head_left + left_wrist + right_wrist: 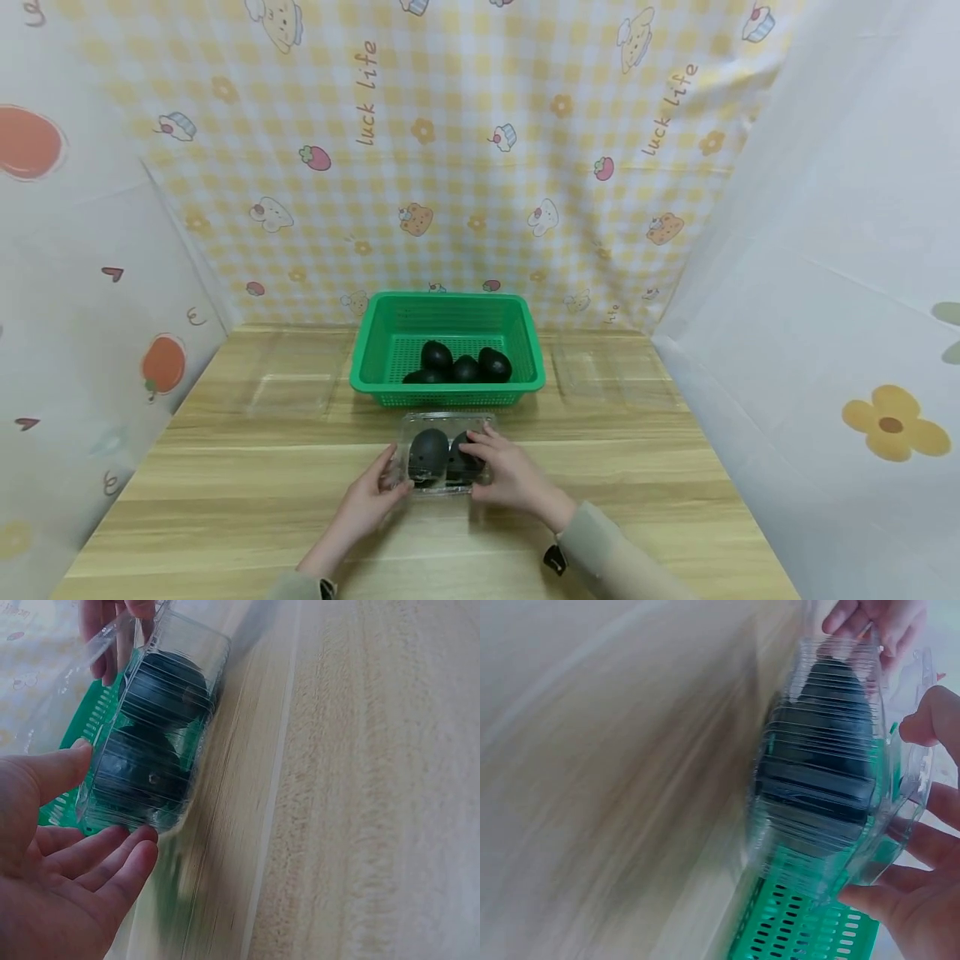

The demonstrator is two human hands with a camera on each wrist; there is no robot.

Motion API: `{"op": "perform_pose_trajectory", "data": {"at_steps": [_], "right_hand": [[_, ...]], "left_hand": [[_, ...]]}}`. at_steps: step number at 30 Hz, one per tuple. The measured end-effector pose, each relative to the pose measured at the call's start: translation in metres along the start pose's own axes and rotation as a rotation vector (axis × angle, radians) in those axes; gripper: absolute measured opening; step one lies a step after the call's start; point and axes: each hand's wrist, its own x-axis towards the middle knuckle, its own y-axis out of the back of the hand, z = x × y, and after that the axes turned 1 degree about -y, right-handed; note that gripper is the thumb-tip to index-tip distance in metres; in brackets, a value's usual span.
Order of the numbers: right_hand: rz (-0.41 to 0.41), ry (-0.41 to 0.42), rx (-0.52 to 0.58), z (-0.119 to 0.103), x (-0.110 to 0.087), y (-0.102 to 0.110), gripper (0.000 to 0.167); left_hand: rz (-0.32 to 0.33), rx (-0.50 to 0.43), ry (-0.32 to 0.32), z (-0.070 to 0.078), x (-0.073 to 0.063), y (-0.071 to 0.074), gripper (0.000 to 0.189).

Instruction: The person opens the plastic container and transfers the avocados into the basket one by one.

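Observation:
A clear plastic clamshell box (447,490) with two dark avocados (428,454) inside sits on the table, in front of the green basket. My left hand (367,500) holds its left end; in the left wrist view the thumb is at the rim and the fingers lie along the end wall. At the right end my right hand (510,471) grips the box, fingers over the lid and thumb at the front edge. The lid (900,825) stands slightly apart from the base in the right wrist view. Part of the right avocado is hidden by fingers.
Behind the box stands a green slotted basket (447,389) with several more dark avocados (465,368). Faint clear plastic containers (292,383) lie at the table's back left, and others (585,375) at the back right. A patterned cloth (450,183) hangs behind the table.

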Motion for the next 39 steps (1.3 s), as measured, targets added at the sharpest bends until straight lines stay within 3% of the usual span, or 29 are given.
{"op": "perform_pose_trajectory", "data": {"at_steps": [9,14,21,26,39], "right_hand": [[0.05,-0.031,0.113,0.0,0.007,0.015,0.055],[-0.002,-0.056,0.13,0.0,0.007,0.02,0.055],[0.035,0.008,0.122,-0.001,0.013,0.036,0.047],[0.009,0.027,0.155,0.0,0.016,0.048,0.041],[-0.051,-0.068,0.293,0.002,0.018,0.066,0.038]], "left_hand": [[0.005,0.007,-0.001,-0.001,0.001,0.001,0.078],[0.001,0.0,0.001,-0.001,0.002,0.001,0.078],[-0.002,-0.015,0.009,-0.001,0.004,0.003,0.075],[-0.004,-0.026,0.016,-0.002,0.006,0.006,0.071],[-0.014,0.005,0.048,-0.001,0.01,0.018,0.055]]}}
